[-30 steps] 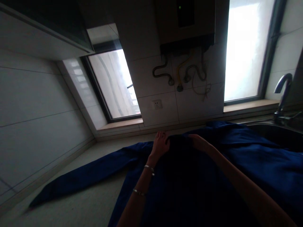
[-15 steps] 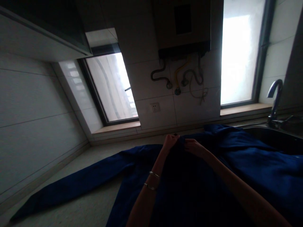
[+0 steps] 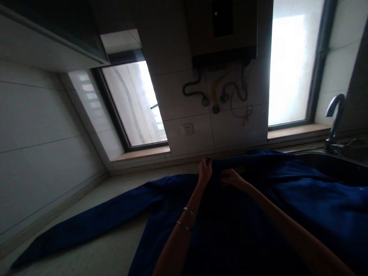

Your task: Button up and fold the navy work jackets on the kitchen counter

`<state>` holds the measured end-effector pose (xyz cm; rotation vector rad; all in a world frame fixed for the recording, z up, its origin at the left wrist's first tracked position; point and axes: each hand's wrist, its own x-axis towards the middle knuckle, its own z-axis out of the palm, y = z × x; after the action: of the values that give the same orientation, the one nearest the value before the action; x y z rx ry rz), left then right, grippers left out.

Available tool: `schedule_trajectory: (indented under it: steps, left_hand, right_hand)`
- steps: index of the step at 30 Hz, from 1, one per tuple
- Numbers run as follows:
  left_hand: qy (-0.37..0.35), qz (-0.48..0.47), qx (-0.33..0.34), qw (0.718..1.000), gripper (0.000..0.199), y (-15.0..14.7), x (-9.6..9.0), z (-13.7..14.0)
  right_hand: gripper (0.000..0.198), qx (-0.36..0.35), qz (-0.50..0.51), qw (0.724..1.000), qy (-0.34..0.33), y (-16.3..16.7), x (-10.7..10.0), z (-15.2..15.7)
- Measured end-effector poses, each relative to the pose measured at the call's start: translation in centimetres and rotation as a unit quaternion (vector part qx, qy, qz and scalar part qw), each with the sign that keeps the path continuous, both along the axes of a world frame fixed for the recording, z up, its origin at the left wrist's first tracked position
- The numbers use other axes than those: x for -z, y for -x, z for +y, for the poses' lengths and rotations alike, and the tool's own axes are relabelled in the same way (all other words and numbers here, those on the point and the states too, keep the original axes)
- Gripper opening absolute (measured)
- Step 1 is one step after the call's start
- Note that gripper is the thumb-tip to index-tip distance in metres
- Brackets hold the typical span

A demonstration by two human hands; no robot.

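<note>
Blue cloth is pinched in both your fists: left hand (image 3: 205,168) and right hand (image 3: 229,178) closed side by side on the collar edge of the blue jacket (image 3: 287,199), spread flat across the countertop (image 3: 115,245). You seem to be straightening it; next, smooth outward toward the sleeve (image 3: 86,226).

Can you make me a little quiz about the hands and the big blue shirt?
1. True or false: both hands pinch the far edge of the dark blue cloth shirt.
2. Which wrist wears two thin metal bangles: A left, B right?
3. What lies stretched across the pale stone counter toward the left?

Key:
1. True: left hand and right hand grip it close together.
2. A.
3. The shirt's long sleeve.
</note>
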<state>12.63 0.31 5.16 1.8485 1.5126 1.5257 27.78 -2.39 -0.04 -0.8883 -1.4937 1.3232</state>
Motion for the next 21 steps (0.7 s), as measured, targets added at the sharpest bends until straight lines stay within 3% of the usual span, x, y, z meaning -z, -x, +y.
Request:
schedule_trajectory:
  steps: [9, 12, 14, 16, 18, 21]
  left_hand:
    - [-0.043, -0.022, 0.011, 0.999, 0.023, -0.4, -1.0, -1.5]
    - [-0.034, -0.018, 0.028, 0.999, 0.023, -0.3, -0.9, -1.2]
    - [-0.004, -0.004, 0.059, 0.998, 0.020, -0.2, -0.8, -0.8]
    - [0.031, 0.025, 0.115, 0.993, 0.017, 0.0, -0.9, -0.8]
    - [0.036, 0.073, 0.170, 0.982, 0.017, 0.3, -1.4, -1.2]
    - [-0.011, 0.192, 0.152, 0.970, 0.022, 1.2, -2.9, -2.9]
  right_hand:
    - [0.010, 0.013, -0.118, 0.987, -0.104, -3.0, -1.1, 0.9]
    - [0.014, 0.127, -0.110, 0.969, -0.183, -2.9, -2.2, 0.2]
    - [0.029, 0.195, -0.093, 0.954, -0.210, -2.4, -2.6, -0.3]
    - [0.043, 0.184, -0.104, 0.958, -0.193, -1.8, -2.5, -0.6]
    - [0.036, 0.139, -0.125, 0.969, -0.159, -1.3, -2.1, -0.6]
    - [0.026, 0.117, -0.119, 0.977, -0.132, -1.1, -1.8, -0.3]
